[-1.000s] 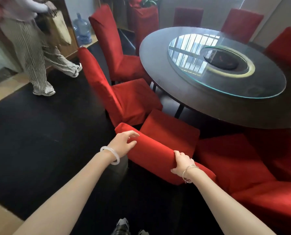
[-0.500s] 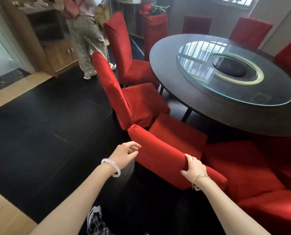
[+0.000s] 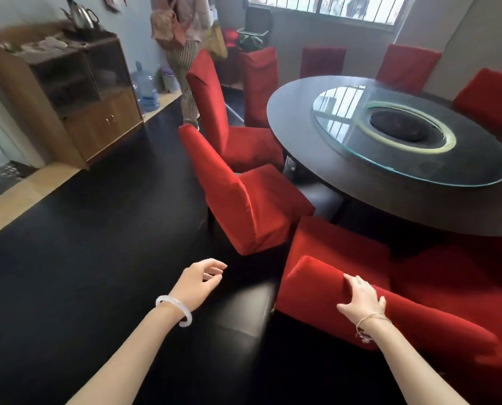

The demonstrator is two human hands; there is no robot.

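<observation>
Right hand (image 3: pixel 360 299) rests on the top edge of the nearest red chair (image 3: pixel 308 290), fingers (image 3: pixel 349 280) spread and fairly flat on the fabric, not wrapped round it as far as I can see. Thumb sits on the near side of the backrest. Thin bracelet (image 3: pixel 371 320) on that wrist.

Left hand (image 3: pixel 198 283) hangs in the air over the dark floor (image 3: pixel 83 258), well apart from the chair, fingers loosely curled and grasping nothing. White bangle (image 3: pixel 174 309) on the wrist.

The chair is at lower right, backrest towards the camera, seat pointing at the round worktop (image 3: pixel 375 206). Its legs are hidden under the cover. On its right side it runs into more red upholstery (where one chair ends and the next starts is hard to make out).

Second red chair (image 3: pixel 243 206) stands just beside it on the left, angled to the worktop. Glass turntable (image 3: pixel 477 168) lies on the worktop; the far right rim is cut off by the frame.

A standing person (image 3: pixel 185 54) in the background is half hidden by a chair back, head cut off. Wooden cabinet (image 3: pixel 97 118) at left; the items on its top are blurred.
</observation>
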